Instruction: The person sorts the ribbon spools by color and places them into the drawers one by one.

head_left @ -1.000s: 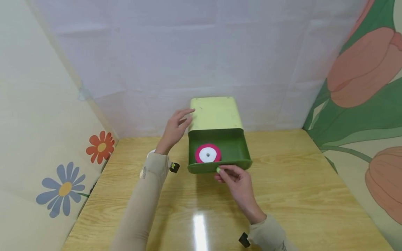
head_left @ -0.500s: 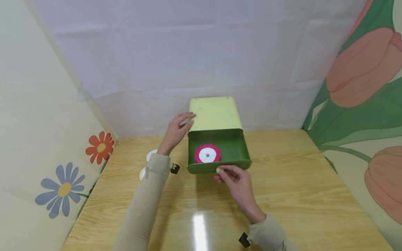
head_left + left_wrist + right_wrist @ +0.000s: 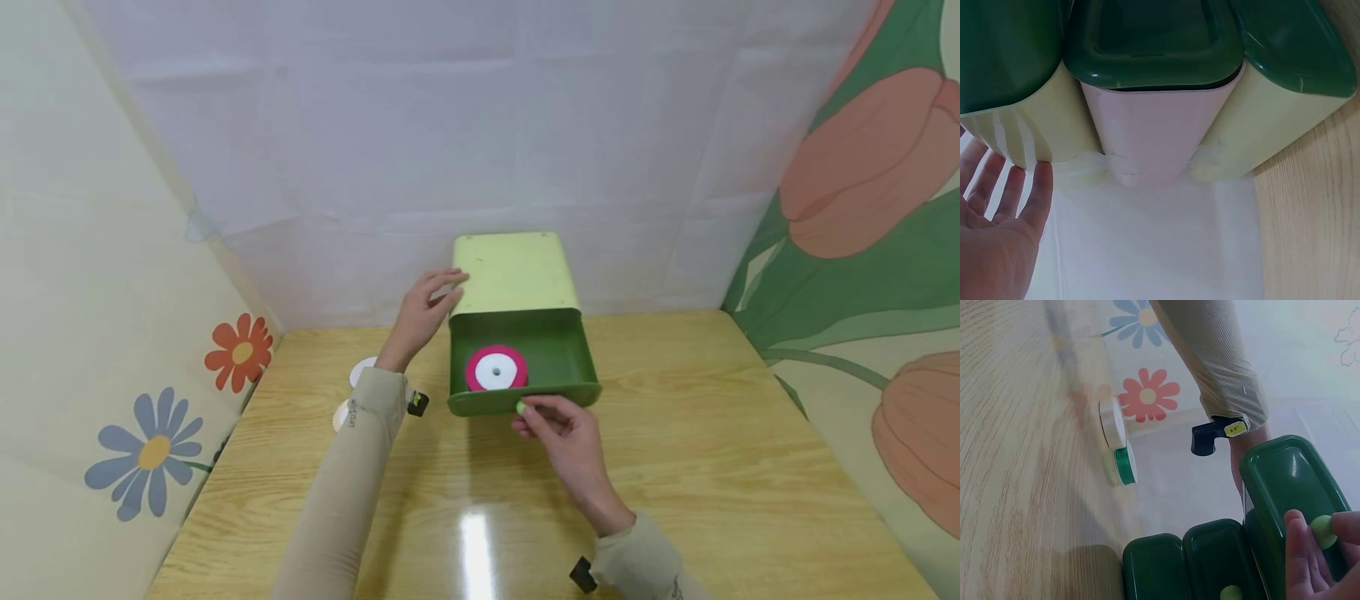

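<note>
A pale yellow-green drawer cabinet (image 3: 517, 271) stands near the back wall with its green drawer (image 3: 480, 406) pulled out. Inside the drawer, toward the front left, lies a pink ribbon spool (image 3: 517, 367) with a white centre. My right hand (image 3: 572, 446) pinches the drawer's light green knob (image 3: 1324, 532) between thumb and fingers. My left hand (image 3: 420, 315) rests its fingertips against the cabinet's left side, fingers nearly straight. In the left wrist view that side is cream-coloured beneath the fingers (image 3: 1038, 197).
More green drawer fronts (image 3: 1155, 565) show below, one with a light green knob (image 3: 1231, 592). A pink unit (image 3: 1141, 125) sits between cream ones. White spool (image 3: 1112, 422) and green ribbon spool (image 3: 1125, 465) stand on the wooden table (image 3: 712, 467), left of the cabinet.
My left hand has come slightly lower and closer against the cabinet's side since a second ago. The right hand and the drawer have stayed in place.
</note>
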